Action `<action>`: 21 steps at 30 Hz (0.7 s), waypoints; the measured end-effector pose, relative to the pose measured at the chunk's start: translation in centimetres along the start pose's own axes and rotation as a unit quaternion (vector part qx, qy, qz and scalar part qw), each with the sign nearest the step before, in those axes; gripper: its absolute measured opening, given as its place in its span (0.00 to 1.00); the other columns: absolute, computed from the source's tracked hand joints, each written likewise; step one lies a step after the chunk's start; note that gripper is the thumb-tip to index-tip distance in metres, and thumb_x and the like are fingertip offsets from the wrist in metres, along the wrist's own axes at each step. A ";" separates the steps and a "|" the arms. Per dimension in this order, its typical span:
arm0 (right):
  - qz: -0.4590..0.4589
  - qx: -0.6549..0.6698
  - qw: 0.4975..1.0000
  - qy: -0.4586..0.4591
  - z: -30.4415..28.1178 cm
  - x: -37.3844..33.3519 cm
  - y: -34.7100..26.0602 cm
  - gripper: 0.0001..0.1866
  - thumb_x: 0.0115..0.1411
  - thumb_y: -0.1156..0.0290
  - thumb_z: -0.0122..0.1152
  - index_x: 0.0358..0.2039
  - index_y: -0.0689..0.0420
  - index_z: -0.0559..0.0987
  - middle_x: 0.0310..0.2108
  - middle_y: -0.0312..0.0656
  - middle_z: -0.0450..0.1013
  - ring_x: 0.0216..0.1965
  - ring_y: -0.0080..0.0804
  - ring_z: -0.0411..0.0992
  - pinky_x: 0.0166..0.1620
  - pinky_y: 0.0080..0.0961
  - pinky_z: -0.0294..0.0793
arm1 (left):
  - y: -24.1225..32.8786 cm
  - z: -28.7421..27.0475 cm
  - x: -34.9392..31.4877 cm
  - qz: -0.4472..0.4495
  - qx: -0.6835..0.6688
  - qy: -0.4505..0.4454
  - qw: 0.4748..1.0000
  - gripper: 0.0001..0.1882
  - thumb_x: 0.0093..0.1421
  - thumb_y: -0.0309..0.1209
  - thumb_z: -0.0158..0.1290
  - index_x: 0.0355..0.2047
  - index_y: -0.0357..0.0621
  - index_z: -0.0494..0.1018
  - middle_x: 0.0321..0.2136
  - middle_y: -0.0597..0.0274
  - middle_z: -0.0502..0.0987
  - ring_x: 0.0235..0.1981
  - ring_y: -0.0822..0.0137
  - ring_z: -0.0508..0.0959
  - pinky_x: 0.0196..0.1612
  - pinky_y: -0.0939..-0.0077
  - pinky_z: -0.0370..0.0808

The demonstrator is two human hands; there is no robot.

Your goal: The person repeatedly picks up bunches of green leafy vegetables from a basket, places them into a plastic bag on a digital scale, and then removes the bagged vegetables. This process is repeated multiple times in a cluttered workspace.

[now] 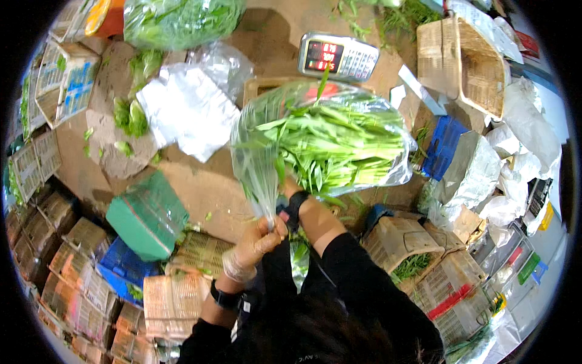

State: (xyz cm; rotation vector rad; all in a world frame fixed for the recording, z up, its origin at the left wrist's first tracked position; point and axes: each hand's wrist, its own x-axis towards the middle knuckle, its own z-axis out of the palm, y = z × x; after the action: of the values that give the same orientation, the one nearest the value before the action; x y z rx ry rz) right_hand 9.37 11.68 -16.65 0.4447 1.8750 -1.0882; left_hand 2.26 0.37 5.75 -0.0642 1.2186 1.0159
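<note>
A large clear plastic bag full of long-leaved green vegetables lies in front of me on its side. Its neck is bunched together and twisted tight at the near left. My left hand, in a thin translucent glove, is closed around that neck. My right hand reaches in beside the neck, at the near side of the bag. Plastic and leaves cover most of its fingers, so their grip is hidden. Beyond the bag stands a digital scale display with lit red digits and a keypad.
Flat white plastic bags lie left of the filled one. Another bag of greens sits at the far left. A green box, a blue crate and stacked baskets line the left; a wicker basket stands far right.
</note>
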 end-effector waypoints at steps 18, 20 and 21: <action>-0.084 -0.205 0.930 0.293 -7.5 -7.4 1.0 0.31 0.53 0.39 0.41 0.57 0.32 0.59 0.62 0.41 0.45 0.63 0.52 0.35 0.54 0.69 0.29 | 5.5 -2.8 7.1 0.194 -0.399 -0.014 0.896 0.38 0.57 0.57 0.38 0.57 0.39 0.52 0.21 0.65 0.67 0.14 0.75 0.61 0.16 0.83 0.56; -0.094 -0.211 0.943 0.241 -5.9 -6.1 1.5 0.32 0.51 0.37 0.42 0.56 0.32 0.61 0.62 0.39 0.46 0.64 0.50 0.34 0.53 0.71 0.28 | 7.9 -1.9 7.9 0.214 -0.383 0.087 0.894 0.35 0.58 0.57 0.38 0.56 0.42 0.53 0.20 0.65 0.66 0.12 0.76 0.59 0.12 0.84 0.54; -0.079 -0.234 0.945 0.213 -5.3 -5.7 1.5 0.32 0.51 0.37 0.43 0.56 0.31 0.61 0.62 0.37 0.46 0.64 0.50 0.34 0.54 0.70 0.30 | 8.7 -1.3 7.6 0.213 -0.402 0.107 0.884 0.36 0.57 0.57 0.38 0.56 0.42 0.53 0.18 0.65 0.65 0.11 0.77 0.57 0.11 0.84 0.53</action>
State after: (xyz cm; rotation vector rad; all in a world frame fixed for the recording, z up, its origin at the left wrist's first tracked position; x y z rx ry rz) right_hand 10.64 17.59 -11.48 0.2674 2.5030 -0.6345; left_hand -4.67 9.31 3.19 -0.5914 0.9427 1.9000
